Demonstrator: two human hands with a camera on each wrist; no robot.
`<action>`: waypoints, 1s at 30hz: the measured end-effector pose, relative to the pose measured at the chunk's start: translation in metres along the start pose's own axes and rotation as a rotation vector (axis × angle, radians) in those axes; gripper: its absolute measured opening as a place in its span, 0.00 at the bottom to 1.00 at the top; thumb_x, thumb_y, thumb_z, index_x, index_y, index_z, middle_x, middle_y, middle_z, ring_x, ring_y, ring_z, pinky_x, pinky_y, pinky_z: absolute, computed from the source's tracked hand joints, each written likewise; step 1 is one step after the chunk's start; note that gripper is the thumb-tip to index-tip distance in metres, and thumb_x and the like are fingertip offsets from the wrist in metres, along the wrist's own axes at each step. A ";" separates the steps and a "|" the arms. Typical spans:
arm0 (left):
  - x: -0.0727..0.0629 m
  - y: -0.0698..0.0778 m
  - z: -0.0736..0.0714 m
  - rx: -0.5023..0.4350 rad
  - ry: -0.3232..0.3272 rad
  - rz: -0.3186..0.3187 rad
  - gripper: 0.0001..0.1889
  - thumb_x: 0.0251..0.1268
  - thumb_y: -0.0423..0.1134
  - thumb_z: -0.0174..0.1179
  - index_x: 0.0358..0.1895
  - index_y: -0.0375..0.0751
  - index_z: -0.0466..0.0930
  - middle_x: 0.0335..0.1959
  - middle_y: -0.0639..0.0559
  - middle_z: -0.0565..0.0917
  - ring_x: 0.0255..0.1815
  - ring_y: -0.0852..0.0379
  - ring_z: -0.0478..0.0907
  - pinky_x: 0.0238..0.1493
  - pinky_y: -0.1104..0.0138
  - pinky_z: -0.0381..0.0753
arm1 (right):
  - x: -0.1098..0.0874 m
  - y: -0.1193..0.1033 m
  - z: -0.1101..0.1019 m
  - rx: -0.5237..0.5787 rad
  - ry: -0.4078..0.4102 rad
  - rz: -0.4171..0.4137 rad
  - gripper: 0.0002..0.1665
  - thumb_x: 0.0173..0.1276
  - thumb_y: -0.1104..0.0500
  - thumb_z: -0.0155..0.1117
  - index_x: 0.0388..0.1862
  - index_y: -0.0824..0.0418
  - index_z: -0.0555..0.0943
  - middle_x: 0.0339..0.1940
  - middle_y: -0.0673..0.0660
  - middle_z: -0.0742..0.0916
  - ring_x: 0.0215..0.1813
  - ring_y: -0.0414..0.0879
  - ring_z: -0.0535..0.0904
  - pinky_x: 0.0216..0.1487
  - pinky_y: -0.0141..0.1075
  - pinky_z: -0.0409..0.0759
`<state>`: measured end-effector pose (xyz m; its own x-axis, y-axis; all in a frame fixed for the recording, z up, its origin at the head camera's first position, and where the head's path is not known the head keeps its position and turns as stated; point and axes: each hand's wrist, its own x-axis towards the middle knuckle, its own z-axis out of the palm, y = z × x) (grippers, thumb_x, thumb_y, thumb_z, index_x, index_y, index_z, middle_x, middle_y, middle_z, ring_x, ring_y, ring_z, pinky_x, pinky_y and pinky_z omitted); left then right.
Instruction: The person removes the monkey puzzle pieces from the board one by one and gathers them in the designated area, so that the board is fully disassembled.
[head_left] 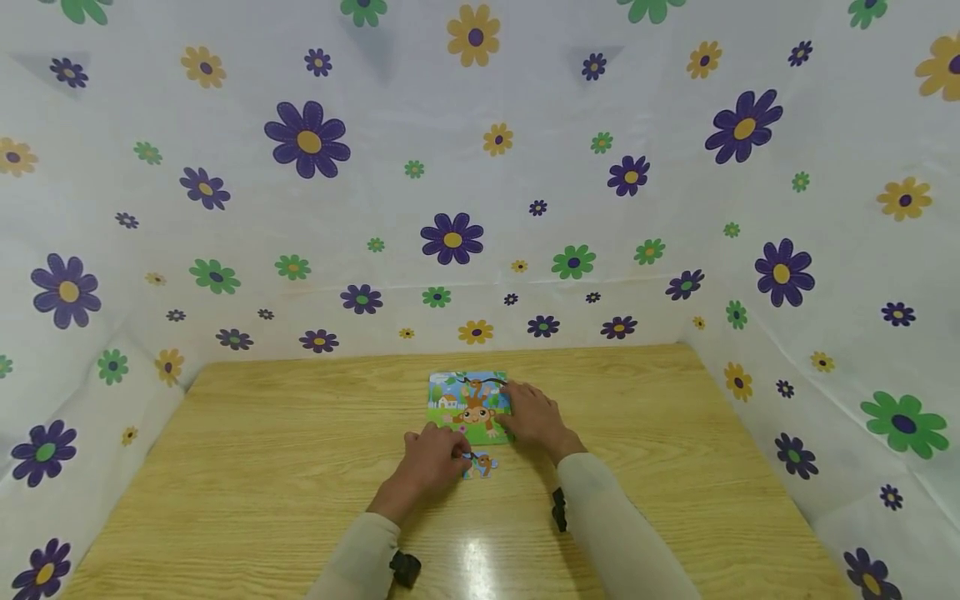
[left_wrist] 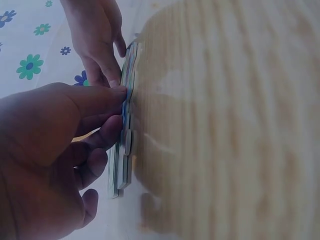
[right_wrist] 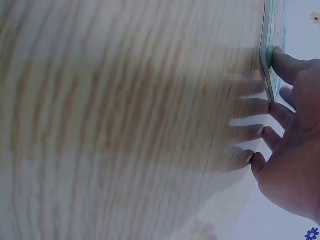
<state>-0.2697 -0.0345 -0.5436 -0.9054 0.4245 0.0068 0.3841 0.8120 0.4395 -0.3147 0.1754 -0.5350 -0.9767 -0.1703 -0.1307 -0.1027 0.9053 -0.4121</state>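
A picture puzzle board [head_left: 450, 421] with a cartoon monkey, a house and grass lies flat on the wooden table. Just in front of its near edge is a small puzzle piece [head_left: 486, 465] with part of a monkey on it. My left hand [head_left: 429, 460] pinches at the left side of this piece; in the left wrist view the fingertips meet its thin edge. My right hand [head_left: 534, 417] holds the board by its right side. The right wrist view shows the thumb [right_wrist: 286, 65] on top of the board, with bent fingers at its edge and on the table.
The wooden table [head_left: 300, 433] stretches out on both sides of the board. A white cloth [head_left: 390, 192] with purple, green and yellow flowers walls off the back and both sides. Small black devices [head_left: 406, 569] sit at both wrists.
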 end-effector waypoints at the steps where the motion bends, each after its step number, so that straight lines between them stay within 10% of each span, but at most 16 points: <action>1: 0.000 0.000 0.000 -0.003 0.000 0.000 0.07 0.62 0.49 0.64 0.39 0.54 0.85 0.33 0.62 0.82 0.38 0.59 0.69 0.44 0.51 0.61 | 0.000 0.000 0.000 0.002 0.003 0.001 0.33 0.71 0.45 0.58 0.72 0.53 0.65 0.77 0.56 0.65 0.78 0.58 0.56 0.71 0.63 0.55; 17: 0.035 -0.001 -0.013 -0.075 0.123 -0.073 0.11 0.65 0.49 0.61 0.47 0.51 0.81 0.42 0.54 0.80 0.48 0.50 0.76 0.46 0.44 0.70 | 0.001 0.003 0.005 -0.062 0.014 -0.025 0.35 0.72 0.43 0.56 0.74 0.54 0.64 0.78 0.53 0.64 0.77 0.58 0.57 0.69 0.63 0.58; 30: 0.061 -0.004 -0.009 -0.022 0.084 -0.134 0.15 0.66 0.53 0.60 0.50 0.51 0.80 0.50 0.47 0.77 0.56 0.43 0.71 0.52 0.40 0.68 | 0.004 0.006 0.007 -0.053 0.013 -0.009 0.40 0.71 0.42 0.57 0.76 0.55 0.60 0.77 0.55 0.65 0.77 0.57 0.58 0.70 0.61 0.58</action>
<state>-0.3277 -0.0157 -0.5373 -0.9606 0.2772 0.0211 0.2554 0.8499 0.4610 -0.3183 0.1774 -0.5446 -0.9781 -0.1732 -0.1152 -0.1205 0.9233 -0.3648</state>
